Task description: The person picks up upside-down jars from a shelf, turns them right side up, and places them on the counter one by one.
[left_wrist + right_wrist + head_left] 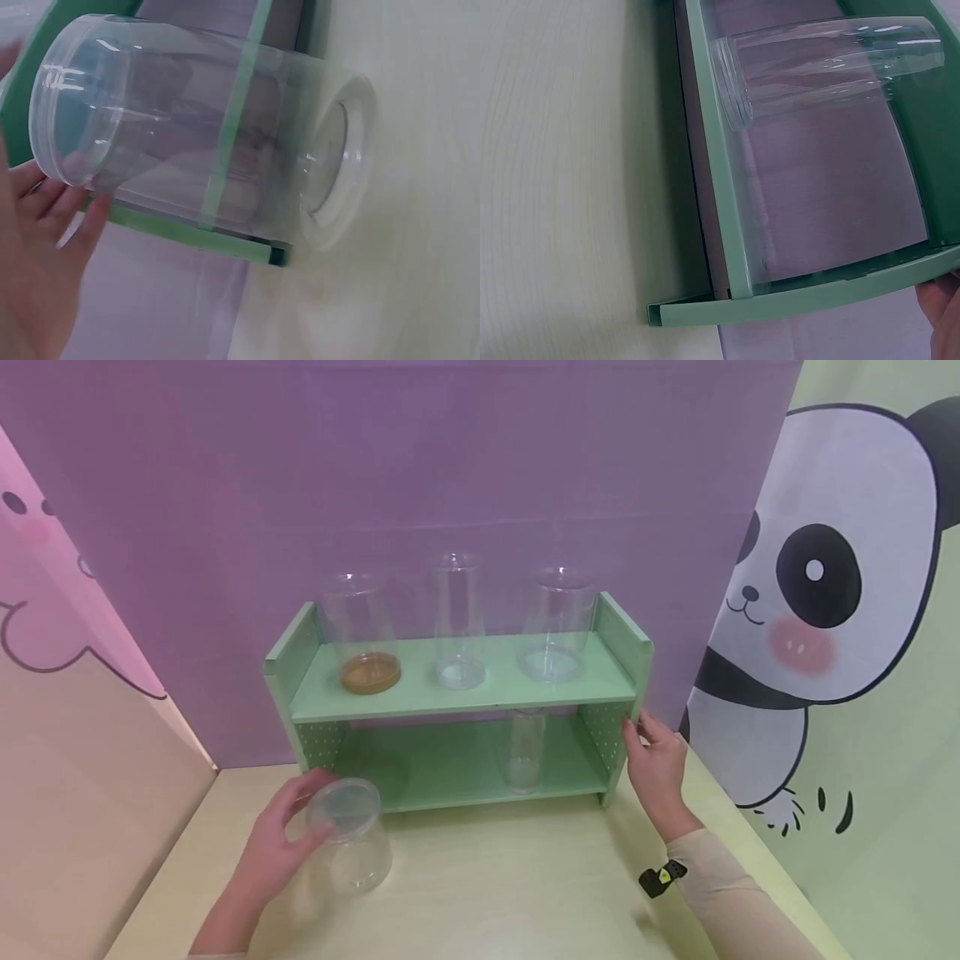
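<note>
In the head view my left hand (pixel 272 839) grips a wide clear jar (pixel 358 864) near its top, the thumb at the front of the lid (pixel 347 806). The left wrist view shows the fingers (pixel 64 206) at the lid's rim and the jar's base (pixel 352 157) against the tabletop, in front of the shelf's left end. My right hand (pixel 658 768) holds the right side panel (pixel 621 735) of a green two-tier shelf (pixel 465 693), thumb at the front edge. Part of that hand is outside the right wrist view.
On the upper tier stand a clear jar with a brown lid at its base (pixel 371 673), a narrow clear jar (pixel 461 627) and a wide clear jar (pixel 557 627). A slim clear jar (pixel 523 752) stands right of centre on the lower tier. A purple cloth (pixel 465 460) hangs behind.
</note>
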Demonstrator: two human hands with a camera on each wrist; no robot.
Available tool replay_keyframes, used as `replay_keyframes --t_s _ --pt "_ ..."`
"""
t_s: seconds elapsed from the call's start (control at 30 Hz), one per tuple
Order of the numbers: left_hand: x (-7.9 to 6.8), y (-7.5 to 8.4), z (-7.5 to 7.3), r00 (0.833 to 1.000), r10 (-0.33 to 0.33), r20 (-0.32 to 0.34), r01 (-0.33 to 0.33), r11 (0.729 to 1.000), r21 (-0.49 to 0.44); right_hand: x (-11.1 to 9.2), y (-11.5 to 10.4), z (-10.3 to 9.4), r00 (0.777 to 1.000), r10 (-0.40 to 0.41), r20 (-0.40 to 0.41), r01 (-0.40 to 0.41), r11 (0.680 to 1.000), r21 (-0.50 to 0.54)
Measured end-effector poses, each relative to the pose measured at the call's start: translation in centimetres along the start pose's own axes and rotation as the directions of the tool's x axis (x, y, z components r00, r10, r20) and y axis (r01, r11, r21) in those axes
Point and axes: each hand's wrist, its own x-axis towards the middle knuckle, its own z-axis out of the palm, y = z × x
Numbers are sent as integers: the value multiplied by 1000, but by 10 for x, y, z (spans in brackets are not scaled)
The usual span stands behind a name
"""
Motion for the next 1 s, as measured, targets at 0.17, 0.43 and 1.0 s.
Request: replay_keyframes --t_s 0.17,0.43,1.0 --pt "14 7 -4 950 -29 -311 29 1000 -4 0 -1 -1 1000 -6 8 6 1000 3" --pt "58 23 -16 898 -165 -409 161 986 -44 1 -1 -2 1000 6 3 -6 1000 -5" --pt "102 38 -22 849 -195 -491 192 980 -58 1 -1 -2 1000 6 16 -6 1000 0"
